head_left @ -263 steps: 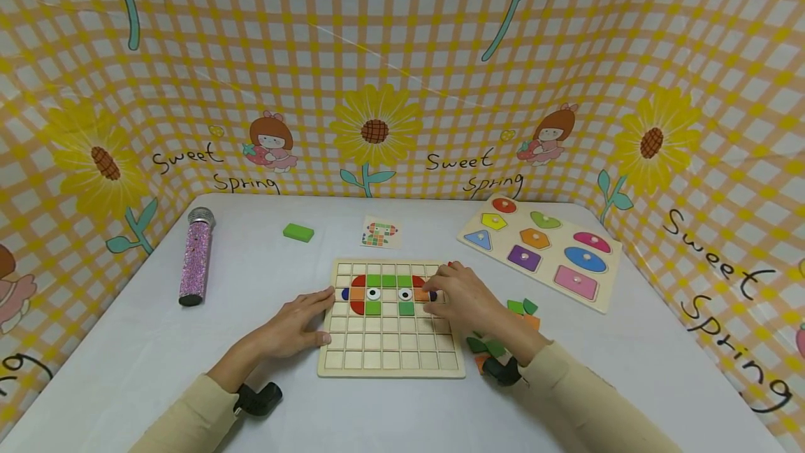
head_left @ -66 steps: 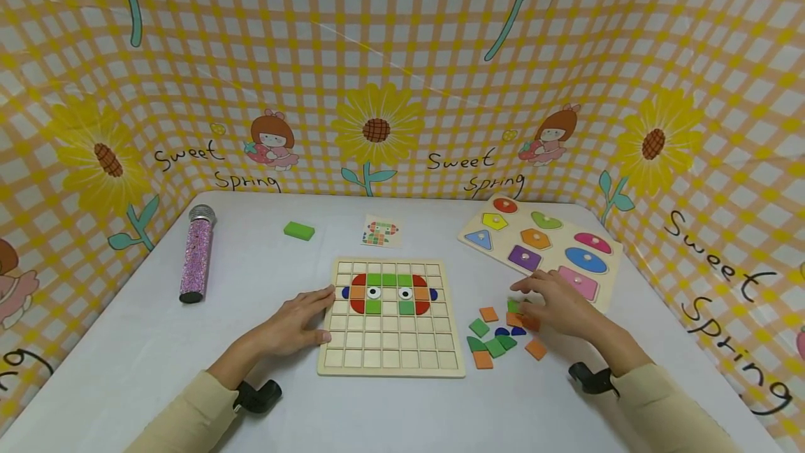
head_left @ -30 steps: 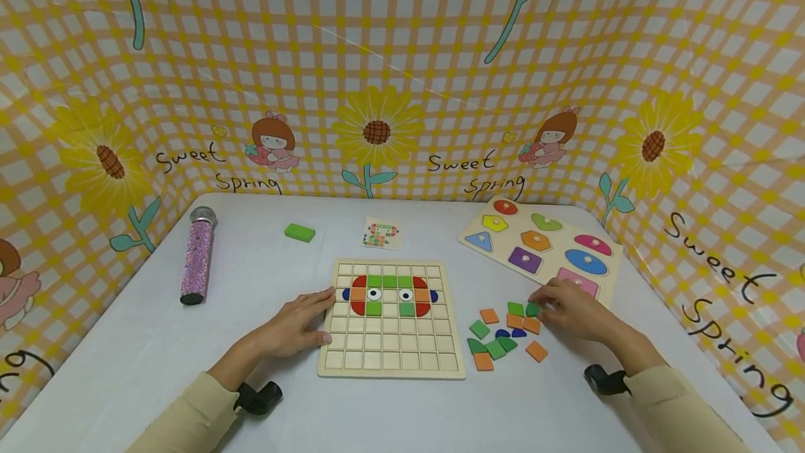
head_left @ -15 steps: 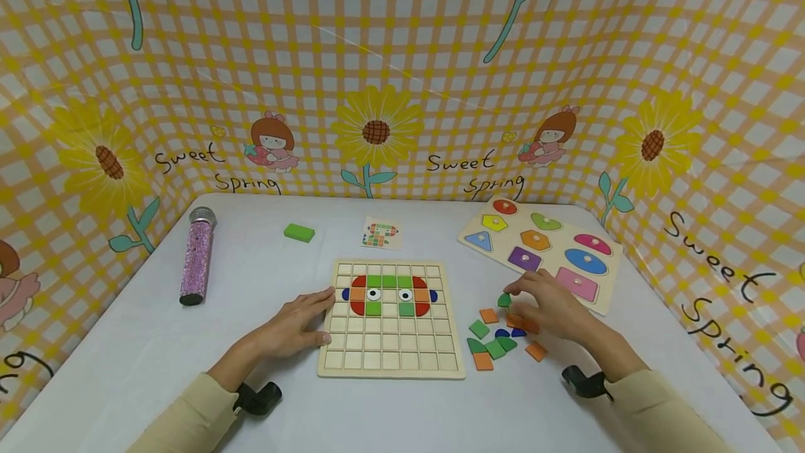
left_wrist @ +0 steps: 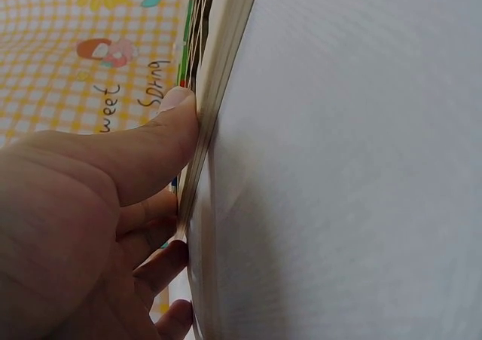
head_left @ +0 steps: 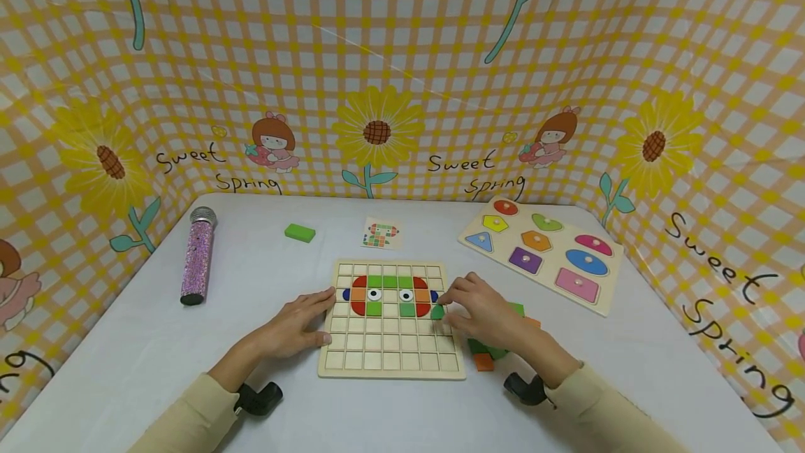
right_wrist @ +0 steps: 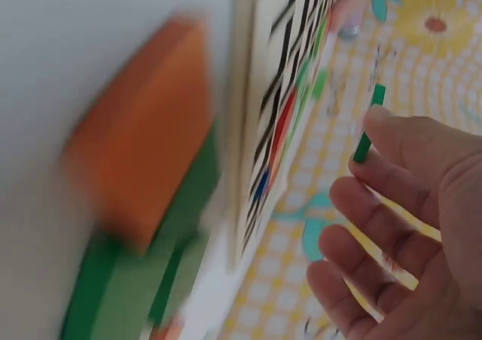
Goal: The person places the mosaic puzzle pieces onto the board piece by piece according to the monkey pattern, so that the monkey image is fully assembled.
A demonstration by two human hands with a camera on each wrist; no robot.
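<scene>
A wooden grid board (head_left: 390,362) lies in the middle of the white table, with red, green, orange and blue tiles and two eye tiles filling its upper rows. My left hand (head_left: 295,324) rests flat against the board's left edge (left_wrist: 215,91), the thumb (left_wrist: 162,129) pressing its side. My right hand (head_left: 481,310) hovers over the board's right edge and pinches a small green tile (head_left: 437,312) (right_wrist: 369,125) at its fingertips. A heap of loose green and orange tiles (head_left: 490,355) (right_wrist: 143,204) lies just right of the board, partly hidden by that hand.
A shape-sorter board (head_left: 544,250) with coloured knobbed pieces lies at the back right. A pattern card (head_left: 380,233) and a green block (head_left: 298,232) sit behind the grid board. A glittery pink microphone (head_left: 196,257) lies at the left. Patterned walls enclose the table.
My right hand picked a green tile out of the loose heap and carried it left to the board's right edge. The left hand has stayed put.
</scene>
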